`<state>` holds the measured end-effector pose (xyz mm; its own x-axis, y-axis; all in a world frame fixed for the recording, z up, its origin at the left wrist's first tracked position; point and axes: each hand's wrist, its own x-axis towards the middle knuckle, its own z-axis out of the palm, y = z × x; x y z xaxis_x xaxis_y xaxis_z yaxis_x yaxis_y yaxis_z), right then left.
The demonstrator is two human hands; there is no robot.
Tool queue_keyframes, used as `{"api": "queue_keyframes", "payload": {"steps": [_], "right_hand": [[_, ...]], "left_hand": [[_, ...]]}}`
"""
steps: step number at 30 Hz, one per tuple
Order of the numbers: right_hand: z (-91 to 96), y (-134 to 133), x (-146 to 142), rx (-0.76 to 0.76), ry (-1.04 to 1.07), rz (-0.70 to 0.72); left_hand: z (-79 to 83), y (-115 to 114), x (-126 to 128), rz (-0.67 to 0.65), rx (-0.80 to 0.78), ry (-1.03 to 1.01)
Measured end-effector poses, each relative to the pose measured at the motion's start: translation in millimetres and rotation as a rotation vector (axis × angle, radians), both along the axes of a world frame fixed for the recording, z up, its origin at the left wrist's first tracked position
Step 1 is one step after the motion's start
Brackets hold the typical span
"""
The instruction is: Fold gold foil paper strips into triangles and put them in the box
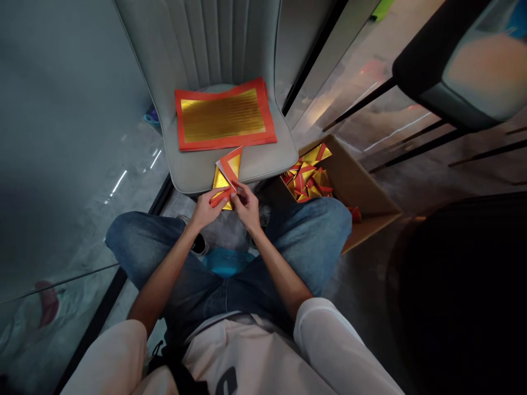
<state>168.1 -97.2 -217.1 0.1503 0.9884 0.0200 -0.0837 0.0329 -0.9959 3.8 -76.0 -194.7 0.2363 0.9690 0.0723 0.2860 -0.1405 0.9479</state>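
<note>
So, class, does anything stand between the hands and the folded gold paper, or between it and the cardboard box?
Nothing: the left hand and right hand hold the folded gold paper. Toward the cardboard box, only the grey chair seat's corner and the right knee in jeans lie close.

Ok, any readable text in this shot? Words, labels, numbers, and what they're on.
Nothing reads in full.
The white shirt: one large dark letter-like mark, cut off by the frame; letter unclear.
The gold-and-orange sheet: fine rows on the gold, too small to tell if they are text.
The folded gold paper piece: nothing legible.
</note>
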Motion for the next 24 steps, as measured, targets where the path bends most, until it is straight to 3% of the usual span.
{"api": "queue_keyframes", "payload": {"steps": [11,18,24], "right_hand": [[-3.2,0,5,-0.006,-0.033,0.058],[-4.9,2,11,-0.041,-0.03,0.063],[-1.4,2,8,-0.055,0.036,0.073]], "left_hand": [[4.2,7,-13,-0.16,-0.038,0.057],[8.8,7,-14,-0.173,-0.107,0.01],[9.4,7,-14,-0.217,-0.021,0.071]]}}
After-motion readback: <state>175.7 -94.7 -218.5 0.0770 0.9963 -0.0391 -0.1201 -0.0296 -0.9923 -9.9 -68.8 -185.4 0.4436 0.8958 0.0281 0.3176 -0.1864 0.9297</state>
